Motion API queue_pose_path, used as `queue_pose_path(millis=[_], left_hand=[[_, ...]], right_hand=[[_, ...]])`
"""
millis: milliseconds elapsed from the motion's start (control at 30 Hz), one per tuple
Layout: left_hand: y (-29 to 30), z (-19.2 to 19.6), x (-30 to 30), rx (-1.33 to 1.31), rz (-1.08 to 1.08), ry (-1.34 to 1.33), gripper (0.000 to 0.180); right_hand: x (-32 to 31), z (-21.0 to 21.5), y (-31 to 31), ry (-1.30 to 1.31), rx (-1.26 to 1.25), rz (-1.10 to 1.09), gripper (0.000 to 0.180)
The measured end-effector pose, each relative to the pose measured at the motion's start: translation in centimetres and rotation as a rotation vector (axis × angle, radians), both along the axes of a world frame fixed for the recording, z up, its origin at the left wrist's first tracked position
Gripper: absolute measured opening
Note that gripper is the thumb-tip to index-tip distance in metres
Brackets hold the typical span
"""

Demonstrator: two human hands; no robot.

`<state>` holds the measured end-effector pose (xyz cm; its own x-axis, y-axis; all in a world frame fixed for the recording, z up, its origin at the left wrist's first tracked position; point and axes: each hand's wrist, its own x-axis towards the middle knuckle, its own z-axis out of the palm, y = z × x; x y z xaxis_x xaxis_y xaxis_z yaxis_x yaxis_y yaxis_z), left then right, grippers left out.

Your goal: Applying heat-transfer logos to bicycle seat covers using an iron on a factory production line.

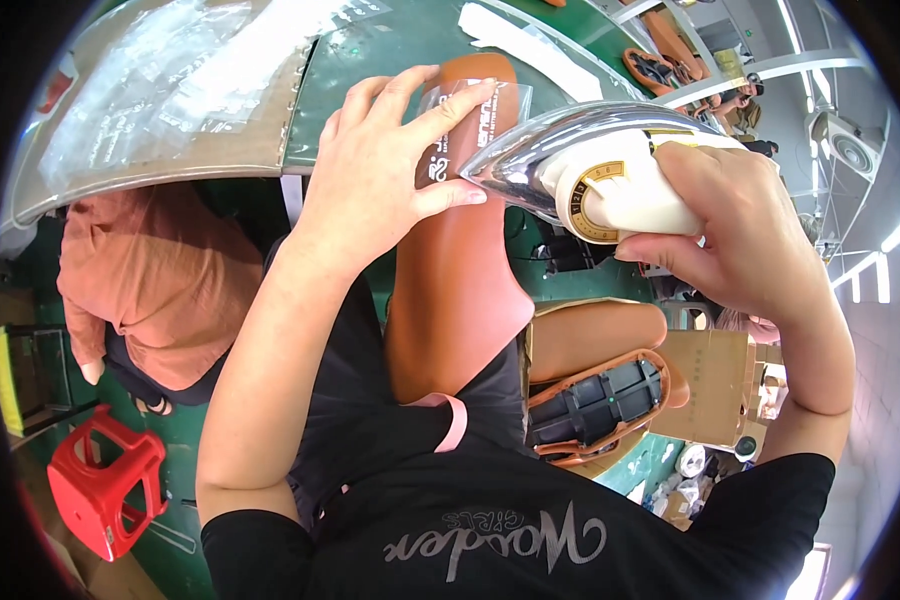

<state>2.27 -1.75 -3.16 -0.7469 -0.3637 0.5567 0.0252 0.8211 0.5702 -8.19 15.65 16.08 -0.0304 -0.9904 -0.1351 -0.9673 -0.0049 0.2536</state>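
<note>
Seen from above through a fisheye lens, over a black printed T-shirt (530, 530). Long tan-brown leather bicycle saddle (457, 270) at centre, standing nose-up from the lap and leaning against the edge of a green workbench (390, 50). Small clear plastic film with printed lettering (458, 120) laid near the saddle's top end. Left hand (375, 180) spread flat and open, fingers (425, 120) pressing the film onto the leather, thumb pointing right just below the iron's tip. Right hand (735, 235) closed tightly around the handle of a cream-white clothes iron with a shiny chrome soleplate and a gold-ringed dial (595, 170); pointed tip of the iron touching or just above the film, beside the left fingers.

To the right, lower down, a second saddle turned underside-up, black ribbed plastic base with a tan rim (600, 405), resting beside cardboard boxes (715, 385). On the left, another person in an orange top (155, 280), seated below a grey sheet covered with clear plastic bags (170, 90). Red plastic stool (105, 485) on the green floor at lower left. More tan saddles (670, 55) on a far table at upper right.
</note>
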Motion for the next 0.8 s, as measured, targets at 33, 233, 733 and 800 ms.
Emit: queue_pose_path(millis=[33, 233, 733, 800], left_hand=[[0.0, 0.0, 0.0, 0.001, 0.002, -0.003, 0.077], [-0.1, -0.1, 0.0, 0.047, -0.019, 0.011, 0.076], [-1.0, -1.0, -0.4, 0.161, -0.096, 0.031, 0.075], [-1.0, -1.1, -0.5, 0.181, -0.106, 0.042, 0.076]], right_hand=[[0.0, 0.0, 0.0, 0.010, -0.003, 0.004, 0.044], [0.0, 0.1, -0.4, 0.000, 0.020, -0.018, 0.044], [0.0, 1.0, -2.4, 0.075, 0.024, 0.015, 0.043], [-0.1, 1.2, -2.6, 0.092, 0.017, 0.021, 0.043]])
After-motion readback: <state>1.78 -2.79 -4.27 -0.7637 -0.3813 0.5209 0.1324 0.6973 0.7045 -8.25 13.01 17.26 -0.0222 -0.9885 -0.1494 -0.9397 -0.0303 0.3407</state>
